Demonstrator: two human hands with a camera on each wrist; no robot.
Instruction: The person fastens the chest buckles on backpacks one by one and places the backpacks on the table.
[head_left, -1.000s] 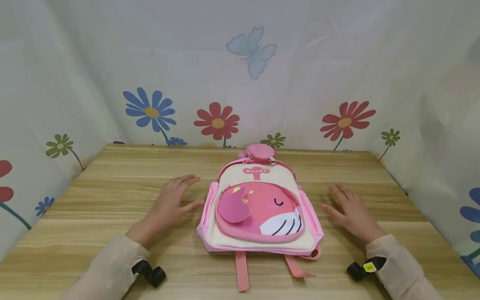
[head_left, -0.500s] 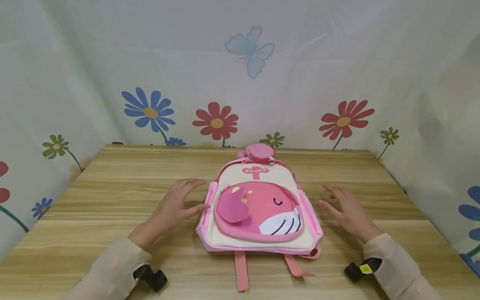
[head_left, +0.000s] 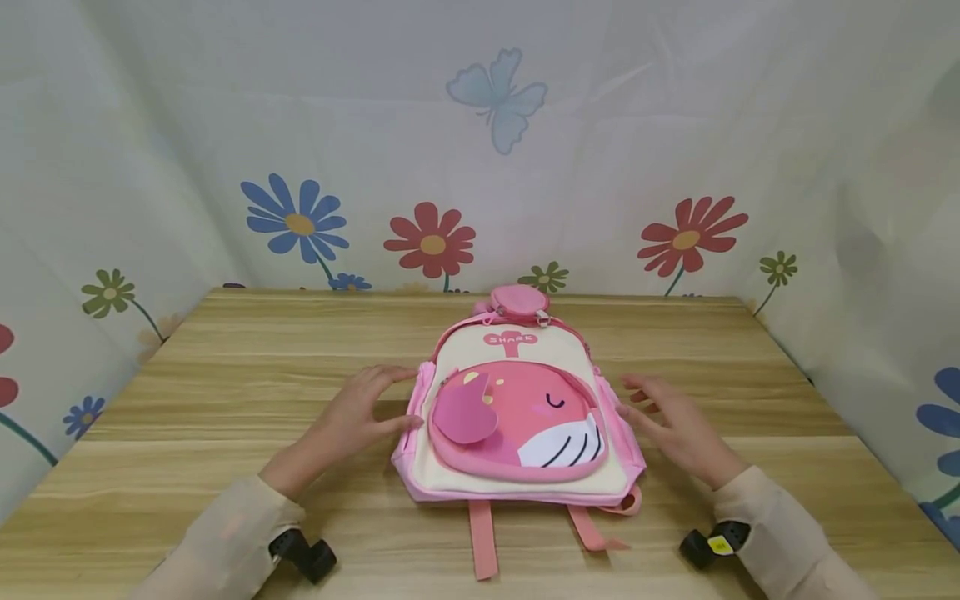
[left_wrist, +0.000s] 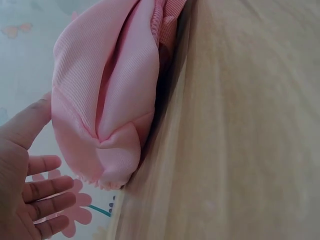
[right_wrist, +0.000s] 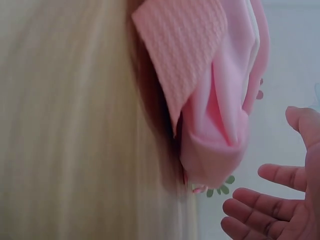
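Observation:
A pink and cream child's backpack (head_left: 465, 350) lies front up on the table, a whale-shaped pocket (head_left: 517, 417) on its face. At its top sits a small round pink pouch (head_left: 519, 302) with a metal clip. My left hand (head_left: 348, 421) is at the bag's left side, thumb and fingertips at the pink side panel; in the left wrist view the thumb (left_wrist: 32, 120) meets the fabric and the other fingers spread loosely. On the other side my right hand (head_left: 678, 425) is held with relaxed fingers; the right wrist view shows a gap between it and the side pocket (right_wrist: 215, 155).
Two pink straps (head_left: 483, 542) stick out from under the bag toward the front edge. The wooden table (head_left: 262, 358) ends at a white cloth backdrop (head_left: 360, 125) printed with flowers and a butterfly. Black wrist cameras (head_left: 303, 557) sit on both sleeves.
Both hands have moved inward toward the backpack: the left has come to its side panel, and the right has drawn closer from the right. The backpack stays in place.

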